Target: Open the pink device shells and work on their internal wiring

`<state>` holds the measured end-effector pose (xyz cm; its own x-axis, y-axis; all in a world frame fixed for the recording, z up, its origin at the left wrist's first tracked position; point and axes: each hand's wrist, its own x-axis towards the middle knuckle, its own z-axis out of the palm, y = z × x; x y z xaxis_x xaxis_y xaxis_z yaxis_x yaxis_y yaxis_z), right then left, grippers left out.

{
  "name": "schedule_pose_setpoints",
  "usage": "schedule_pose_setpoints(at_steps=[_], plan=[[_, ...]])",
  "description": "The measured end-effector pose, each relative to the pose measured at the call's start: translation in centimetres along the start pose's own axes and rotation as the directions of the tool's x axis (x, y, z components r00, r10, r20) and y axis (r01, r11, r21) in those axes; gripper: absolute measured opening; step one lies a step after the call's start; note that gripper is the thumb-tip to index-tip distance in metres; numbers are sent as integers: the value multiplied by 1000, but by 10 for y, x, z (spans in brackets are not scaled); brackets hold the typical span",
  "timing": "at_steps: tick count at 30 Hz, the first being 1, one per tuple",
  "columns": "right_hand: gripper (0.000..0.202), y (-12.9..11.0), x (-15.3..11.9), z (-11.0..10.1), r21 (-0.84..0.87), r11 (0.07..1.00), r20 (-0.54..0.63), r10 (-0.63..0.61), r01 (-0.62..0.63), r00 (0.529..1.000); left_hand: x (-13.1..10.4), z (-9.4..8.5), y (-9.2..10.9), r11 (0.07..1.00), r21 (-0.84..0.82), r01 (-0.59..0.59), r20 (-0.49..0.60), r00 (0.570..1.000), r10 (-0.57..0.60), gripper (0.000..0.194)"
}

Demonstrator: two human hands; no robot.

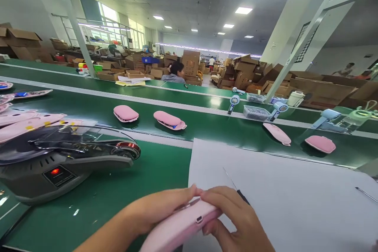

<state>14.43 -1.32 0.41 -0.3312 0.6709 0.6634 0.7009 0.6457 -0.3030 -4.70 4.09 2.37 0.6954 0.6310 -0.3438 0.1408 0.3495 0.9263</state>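
Between my two hands is a pink plastic case [174, 228] with rounded ends and a small port in its side edge. My left hand [159, 208] lies along its far side, thumb and fingers pressed to it. At its right end my right hand [233, 216] grips the rim, fingers over the top and thumb below. Both hands meet near the upper edge. A screwdriver [242, 196] with a thin shaft and black handle rests on the white sheet [280, 201], partly hidden behind my right hand.
At left stands a grey and black machine [71, 165] with a red light. Pink cases [126, 113] lie on the green belt [206, 126] beyond. Farther right are blue handheld fans [234, 104] and a clear tray [256, 112]. Another person [175, 73] sits across the line.
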Motion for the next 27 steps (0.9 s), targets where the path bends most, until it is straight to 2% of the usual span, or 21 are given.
schedule_pose_setpoints(at_steps=[1,2,3,4,5,6,7,8,9,11,14,15,18,22,25,27], plan=[[19,5,-12,2,-27,999,-18,38,-38,999,-2,-2,2,983,182,10,-41,999,-3,43],[20,8,-24,6,-85,993,-57,75,-79,996,-4,-3,0,926,377,-1,-135,989,56,39],[22,11,-35,12,-147,981,-105,113,-128,988,-4,-2,-5,851,525,-5,-227,963,146,37],[23,12,-44,19,-188,966,-145,150,-176,978,-3,0,-13,775,631,-39,-238,941,240,35],[22,13,-51,26,-205,953,-181,189,-224,965,0,3,-25,676,726,-124,-229,884,408,30],[21,12,-56,33,-199,940,-216,233,-276,948,4,8,-38,530,828,-182,-195,793,577,31],[20,11,-59,39,-178,928,-254,278,-327,927,10,13,-52,372,907,-197,-148,678,720,31],[20,10,-60,45,-153,917,-287,315,-368,905,16,19,-65,261,948,-183,-130,523,842,28],[20,8,-60,49,-133,907,-319,342,-399,884,23,24,-75,257,960,-113,-176,470,865,25],[19,4,-58,56,-115,894,-377,365,-434,851,34,34,-88,262,963,-63,-219,380,899,20],[17,-2,-50,60,-120,884,-430,364,-451,826,43,43,-87,286,958,-32,-261,324,909,16],[18,-3,-46,61,-115,880,-442,369,-460,817,44,44,-83,299,954,-25,-275,319,907,16],[19,-4,-36,58,-116,864,-432,400,-489,809,43,44,-73,353,935,-38,-319,348,882,18],[17,1,-32,44,-116,875,-285,423,-469,860,40,43,-70,373,927,-42,-332,374,866,16],[18,7,-36,34,-127,924,-122,347,-362,930,38,42,-76,317,948,-18,-288,375,881,18],[26,11,-42,29,-155,925,-86,336,-346,938,37,43,-81,283,959,-6,-262,365,894,22]])
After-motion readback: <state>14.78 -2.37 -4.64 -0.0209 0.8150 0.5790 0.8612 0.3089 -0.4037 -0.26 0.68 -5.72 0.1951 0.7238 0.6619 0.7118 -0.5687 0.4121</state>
